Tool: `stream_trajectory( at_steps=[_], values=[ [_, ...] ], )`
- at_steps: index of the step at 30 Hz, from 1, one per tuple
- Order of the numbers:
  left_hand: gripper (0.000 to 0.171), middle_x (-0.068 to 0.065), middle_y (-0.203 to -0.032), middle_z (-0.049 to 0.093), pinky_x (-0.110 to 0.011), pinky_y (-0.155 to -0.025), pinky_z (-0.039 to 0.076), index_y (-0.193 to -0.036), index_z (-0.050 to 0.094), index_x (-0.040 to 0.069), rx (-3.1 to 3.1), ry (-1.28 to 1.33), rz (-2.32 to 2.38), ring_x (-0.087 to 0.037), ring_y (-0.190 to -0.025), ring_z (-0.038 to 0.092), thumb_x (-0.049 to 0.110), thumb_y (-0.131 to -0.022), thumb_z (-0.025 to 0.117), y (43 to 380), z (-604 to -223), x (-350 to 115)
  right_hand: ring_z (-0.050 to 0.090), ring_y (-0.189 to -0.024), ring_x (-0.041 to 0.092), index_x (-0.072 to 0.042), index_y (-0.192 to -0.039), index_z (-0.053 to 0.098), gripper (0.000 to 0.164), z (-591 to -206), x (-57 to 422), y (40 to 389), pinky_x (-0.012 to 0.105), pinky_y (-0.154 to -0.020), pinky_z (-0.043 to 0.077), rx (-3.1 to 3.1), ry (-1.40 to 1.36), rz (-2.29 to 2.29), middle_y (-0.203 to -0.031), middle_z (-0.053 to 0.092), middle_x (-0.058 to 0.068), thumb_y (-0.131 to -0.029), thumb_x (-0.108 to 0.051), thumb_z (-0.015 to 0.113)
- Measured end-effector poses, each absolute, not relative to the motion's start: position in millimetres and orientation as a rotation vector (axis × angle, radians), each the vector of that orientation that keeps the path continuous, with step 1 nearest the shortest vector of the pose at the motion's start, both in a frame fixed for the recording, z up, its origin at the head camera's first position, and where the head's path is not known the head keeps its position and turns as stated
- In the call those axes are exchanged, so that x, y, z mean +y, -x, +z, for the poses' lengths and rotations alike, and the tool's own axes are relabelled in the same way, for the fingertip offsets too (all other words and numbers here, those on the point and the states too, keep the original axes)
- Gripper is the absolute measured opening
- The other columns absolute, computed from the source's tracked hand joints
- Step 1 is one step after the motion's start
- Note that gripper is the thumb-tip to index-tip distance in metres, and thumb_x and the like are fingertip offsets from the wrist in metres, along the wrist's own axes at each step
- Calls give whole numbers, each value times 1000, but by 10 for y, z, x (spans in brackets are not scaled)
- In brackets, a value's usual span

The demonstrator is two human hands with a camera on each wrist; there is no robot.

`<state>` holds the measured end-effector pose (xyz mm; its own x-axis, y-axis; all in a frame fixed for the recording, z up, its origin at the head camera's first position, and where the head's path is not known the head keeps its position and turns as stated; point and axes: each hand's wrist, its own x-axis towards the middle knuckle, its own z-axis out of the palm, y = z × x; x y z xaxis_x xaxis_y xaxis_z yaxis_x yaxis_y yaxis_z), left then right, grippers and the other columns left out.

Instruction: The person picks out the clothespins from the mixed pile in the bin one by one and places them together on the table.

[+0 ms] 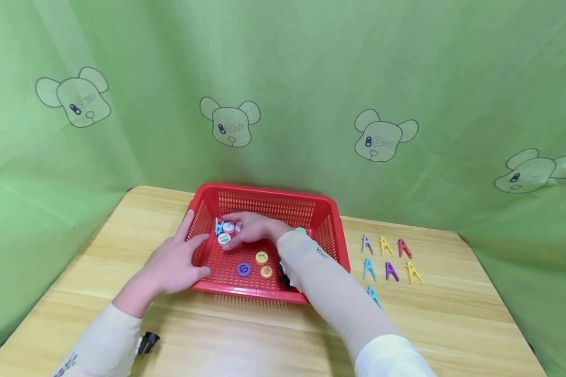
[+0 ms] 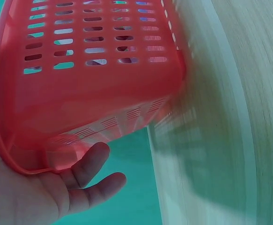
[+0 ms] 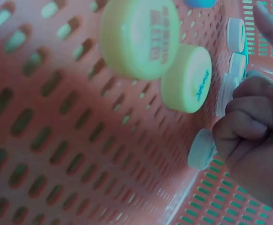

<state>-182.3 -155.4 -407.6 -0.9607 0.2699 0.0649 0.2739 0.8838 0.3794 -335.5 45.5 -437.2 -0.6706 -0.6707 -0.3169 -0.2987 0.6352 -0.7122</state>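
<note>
A red plastic basket (image 1: 273,299) with slotted walls stands on the table. My left hand (image 1: 176,267) rests at its left rim, one finger stretched along the edge and the thumb apart; in the left wrist view two fingers show past the rim. Inside, my right hand (image 1: 252,228) reaches to the left end. Its index finger and thumb are spread beside white caps (image 1: 224,239) and a light blue clothespin (image 1: 218,226). The right wrist view shows the other fingers (image 3: 248,117) curled close to the white caps. Two yellow caps (image 1: 261,257) and a purple cap (image 1: 243,269) lie nearer the front.
Right of the basket, several clothespins lie in rows on the wooden table (image 1: 457,309), among them a red one (image 1: 404,248), a purple one (image 1: 391,271) and a yellow one (image 1: 413,272). A green curtain (image 1: 302,131) with mouse-head drawings surrounds the table's back and sides.
</note>
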Motion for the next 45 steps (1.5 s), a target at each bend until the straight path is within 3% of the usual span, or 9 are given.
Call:
stream_trajectory(
  at_steps=[6,13,19,28,32,39,45],
  values=[
    [74,-21,-164,-4,-63,-88,49,-144,52,2,-3045,444,-608,-53,-120,50,34,-82,74,1836,-4062,-1539,57,-105,15,-23,-149,48,85,-4319,454,3340,36,-92,48,2306,699,-784,-120,60,-1,-76,-40,87],
    [73,-21,-164,-4,-63,-88,49,-144,52,1,-3050,423,-612,-54,-119,51,34,-82,74,1825,-4051,-1548,60,-101,15,-12,-136,59,68,-4244,491,3341,31,-89,50,2248,749,-833,-117,64,5,-76,-26,89],
    [73,-21,-164,-4,-64,-89,48,-144,52,1,-3051,407,-631,-54,-121,50,33,-82,74,1798,-4052,-1552,58,-102,15,-10,-122,68,54,-4204,567,3365,30,-91,47,2222,745,-792,-115,64,5,-74,-21,90],
    [72,-21,-165,-4,-63,-89,48,-142,54,1,-3040,405,-626,-53,-122,49,33,-82,75,1796,-4057,-1545,57,-84,13,-8,-107,73,38,-4197,634,3420,27,-72,48,2200,752,-703,-100,67,4,-75,-21,89],
    [72,-20,-165,-4,-64,-89,48,-143,54,2,-3044,395,-636,-53,-122,48,32,-82,75,1786,-4056,-1541,58,-86,14,-8,-110,71,42,-4208,650,3427,27,-74,49,2198,734,-763,-103,67,7,-74,-17,90],
    [71,-20,-165,-4,-64,-88,49,-142,54,1,-3040,403,-635,-53,-120,50,32,-82,75,1788,-4051,-1542,61,-104,20,-13,-121,70,52,-4214,652,3423,32,-86,52,2124,721,-915,-117,66,10,-74,-10,89],
    [72,-21,-164,-4,-63,-86,50,-142,54,1,-3034,410,-632,-53,-118,52,33,-81,75,1796,-4060,-1547,62,-100,19,-14,-119,71,48,-4220,655,3430,32,-84,53,2137,706,-899,-114,67,9,-74,-10,89]
  ],
)
